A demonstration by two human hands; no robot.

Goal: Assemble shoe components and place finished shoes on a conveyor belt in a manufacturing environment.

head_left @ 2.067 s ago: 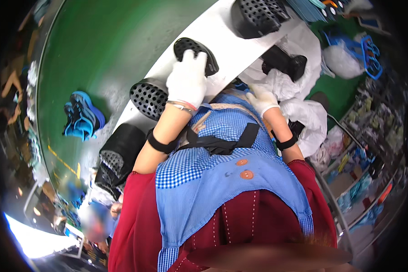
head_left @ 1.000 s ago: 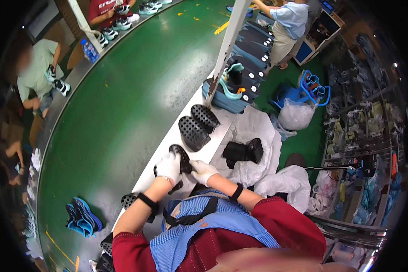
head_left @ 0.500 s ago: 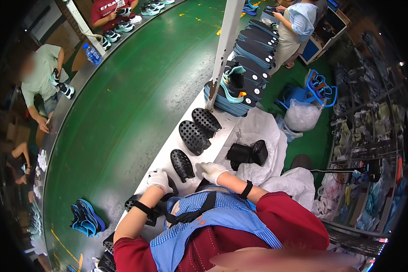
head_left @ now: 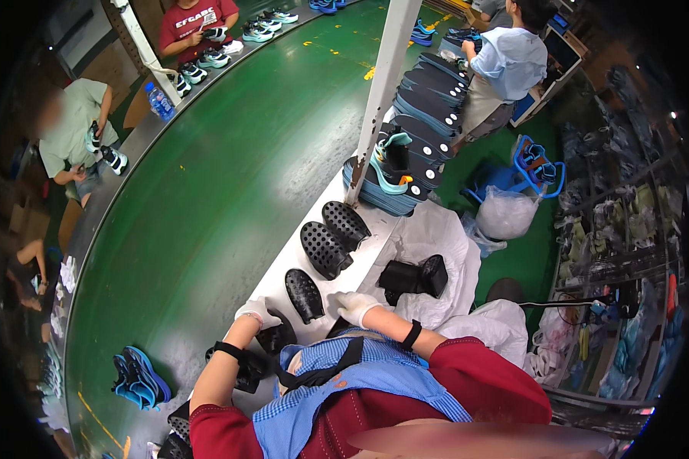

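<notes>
My left hand (head_left: 257, 312), in a white glove, is closed on the upper edge of a black shoe tree (head_left: 279, 335) close to my apron. My right hand (head_left: 355, 308), also gloved, hovers with loosely bent fingers and nothing visible in them. Between the hands, slightly farther off, lies a black perforated shoe tree (head_left: 305, 295) on the white bench (head_left: 314, 216). Two more perforated shoe trees, one nearer (head_left: 325, 250) and one farther (head_left: 347, 225), rest beyond it. My left forearm partly hides other black pieces.
A green conveyor (head_left: 207, 199) curves along the left, carrying blue shoes (head_left: 140, 378). A white post (head_left: 383, 99) rises at the bench's far end, beside stacked dark soles (head_left: 421, 138). White sheeting (head_left: 452, 264) with black blocks (head_left: 415, 278) lies to the right. Other people work across the conveyor and ahead.
The view has shifted, so the bench and shoe trees sit lower in the picture. My hands stay near the same pieces. A person at the left has drawn a hand in toward the body.
</notes>
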